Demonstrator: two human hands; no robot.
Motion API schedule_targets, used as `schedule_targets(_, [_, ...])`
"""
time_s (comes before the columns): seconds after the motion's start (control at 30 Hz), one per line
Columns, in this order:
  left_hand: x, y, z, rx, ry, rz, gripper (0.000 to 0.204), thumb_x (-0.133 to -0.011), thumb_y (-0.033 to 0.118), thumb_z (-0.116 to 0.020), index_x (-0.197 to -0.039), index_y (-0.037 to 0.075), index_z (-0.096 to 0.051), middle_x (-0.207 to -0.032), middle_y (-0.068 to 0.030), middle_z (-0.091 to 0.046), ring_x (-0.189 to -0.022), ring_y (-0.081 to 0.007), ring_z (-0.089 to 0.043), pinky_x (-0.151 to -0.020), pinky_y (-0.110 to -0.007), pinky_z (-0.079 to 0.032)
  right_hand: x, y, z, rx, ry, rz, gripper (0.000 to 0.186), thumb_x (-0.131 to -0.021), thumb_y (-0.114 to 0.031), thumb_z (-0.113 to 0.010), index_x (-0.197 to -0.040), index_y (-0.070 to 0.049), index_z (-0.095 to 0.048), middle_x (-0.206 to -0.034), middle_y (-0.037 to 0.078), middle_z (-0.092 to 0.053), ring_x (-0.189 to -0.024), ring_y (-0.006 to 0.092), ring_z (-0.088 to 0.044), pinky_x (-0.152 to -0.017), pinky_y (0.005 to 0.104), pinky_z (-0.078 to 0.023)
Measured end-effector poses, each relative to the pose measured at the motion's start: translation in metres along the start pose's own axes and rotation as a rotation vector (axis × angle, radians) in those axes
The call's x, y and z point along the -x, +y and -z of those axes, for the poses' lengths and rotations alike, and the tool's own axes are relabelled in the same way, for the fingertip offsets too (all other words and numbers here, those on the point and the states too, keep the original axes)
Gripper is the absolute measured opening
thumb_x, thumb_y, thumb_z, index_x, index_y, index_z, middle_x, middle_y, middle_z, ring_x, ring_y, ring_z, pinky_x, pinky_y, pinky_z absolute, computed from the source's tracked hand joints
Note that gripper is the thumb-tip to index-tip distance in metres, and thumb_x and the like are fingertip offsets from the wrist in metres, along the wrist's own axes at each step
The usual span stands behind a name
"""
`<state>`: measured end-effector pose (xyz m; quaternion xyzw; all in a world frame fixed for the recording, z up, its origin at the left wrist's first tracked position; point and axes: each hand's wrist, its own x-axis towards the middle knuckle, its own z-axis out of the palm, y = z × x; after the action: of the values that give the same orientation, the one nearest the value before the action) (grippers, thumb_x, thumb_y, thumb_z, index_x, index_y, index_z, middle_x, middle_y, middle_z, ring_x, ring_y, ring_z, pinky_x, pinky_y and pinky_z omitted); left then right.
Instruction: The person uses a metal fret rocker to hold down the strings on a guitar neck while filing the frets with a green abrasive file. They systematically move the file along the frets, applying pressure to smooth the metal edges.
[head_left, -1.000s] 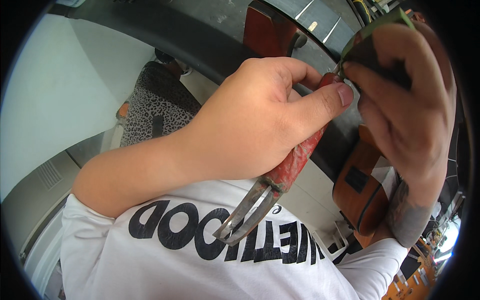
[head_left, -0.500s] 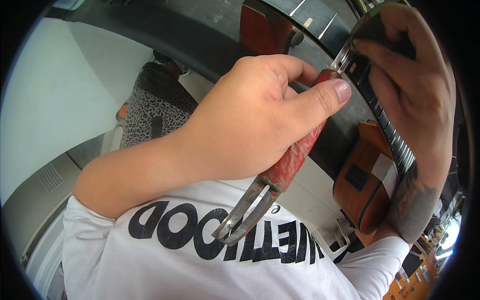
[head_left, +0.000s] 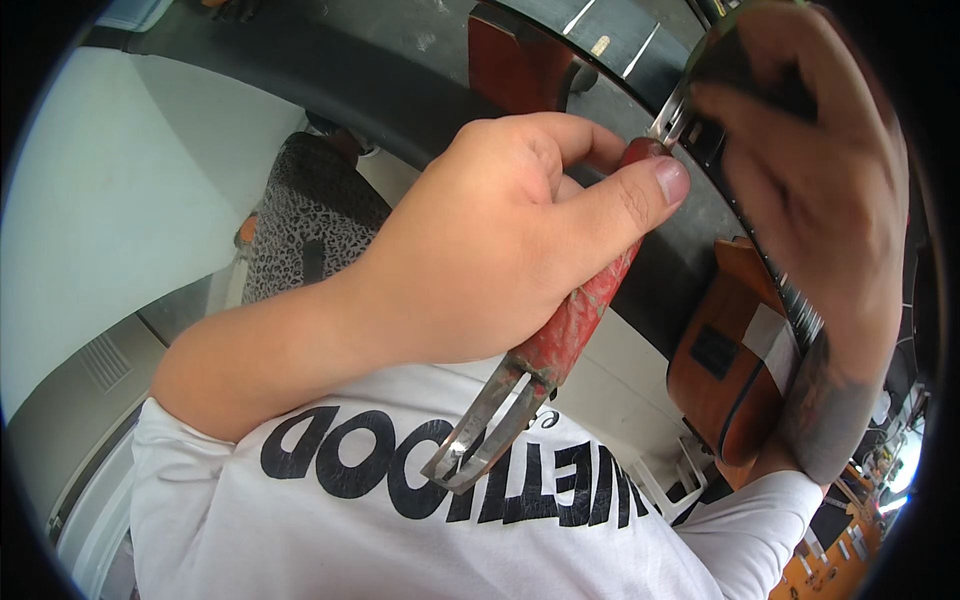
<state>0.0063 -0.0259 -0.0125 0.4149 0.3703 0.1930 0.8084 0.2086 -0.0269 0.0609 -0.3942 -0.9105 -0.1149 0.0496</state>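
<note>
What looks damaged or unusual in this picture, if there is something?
The red tool in the left hand looks worn: its handle is wrinkled, with greyish-brown stains breaking the red. Nothing else clearly stands out.

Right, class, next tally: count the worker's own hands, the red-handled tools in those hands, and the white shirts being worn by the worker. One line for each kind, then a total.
Hands: 2 (left hand, right hand)
Red-handled tool: 1
White shirt: 1
Total: 4
</note>
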Motion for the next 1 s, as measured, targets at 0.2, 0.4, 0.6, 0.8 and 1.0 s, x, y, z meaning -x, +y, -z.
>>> schedule_targets(0.2, [-0.0002,0.0015,0.0007,-0.021,0.0,0.002,0.036,-0.098,0.033,-0.063,-0.107,-0.002,-0.064,-0.065,0.0021,-0.057,-0.05,-0.0037,-0.05,-0.045,-0.02,-0.039,0.0012,-0.0004,-0.0007,0.005,0.0,0.0,0.028,-0.061,-0.003,-0.067,-0.088,0.0,-0.071,-0.098,0.013,-0.056,-0.086,0.0301,-0.057,-0.073,0.0386,-0.047])
schedule_targets(0.4, [-0.0023,-0.0039,0.0013,-0.021,0.011,-0.05,0.034,-0.099,0.032,-0.062,-0.104,-0.001,-0.064,-0.062,0.0015,-0.056,-0.046,-0.0045,-0.049,-0.042,-0.021,-0.039,0.0007,-0.001,-0.0006,0.006,0.002,0.0,0.028,-0.06,-0.003,-0.067,-0.088,-0.001,-0.071,-0.098,0.013,-0.056,-0.087,0.0302,-0.057,-0.074,0.0389,-0.047])
schedule_targets(0.6, [0.0001,0.0006,0.0011,0.018,-0.016,-0.022,0.032,-0.099,0.032,-0.062,-0.103,0.0,-0.064,-0.061,0.0013,-0.055,-0.044,-0.0048,-0.049,-0.041,-0.021,-0.038,0.0013,-0.0013,-0.0004,0.007,0.004,-0.006,0.028,-0.059,-0.004,-0.067,-0.087,-0.001,-0.071,-0.097,0.012,-0.056,-0.087,0.0304,-0.057,-0.074,0.0392,-0.047])
schedule_targets(0.8, [-0.0001,-0.0007,-0.0005,-0.01,0.013,-0.039,0.034,-0.099,0.033,-0.06,-0.102,-0.001,-0.064,-0.058,0.0013,-0.054,-0.044,-0.0054,-0.049,-0.041,-0.021,-0.039,0.0019,-0.0027,-0.0003,0.007,0.009,-0.003,0.028,-0.059,-0.005,-0.067,-0.087,-0.001,-0.071,-0.097,0.012,-0.056,-0.088,0.0306,-0.057,-0.074,0.0395,-0.047])
schedule_targets(1.0, [0.0002,0.0011,-0.0001,0.004,0.0,-0.031,0.036,-0.099,0.034,-0.061,-0.102,-0.002,-0.064,-0.058,0.001,-0.054,-0.043,-0.0057,-0.049,-0.04,-0.022,-0.039,0.0015,-0.0022,0.0008,0.004,0.012,-0.005,0.028,-0.058,-0.006,-0.067,-0.086,-0.001,-0.071,-0.096,0.012,-0.056,-0.089,0.0307,-0.057,-0.075,0.0398,-0.047])
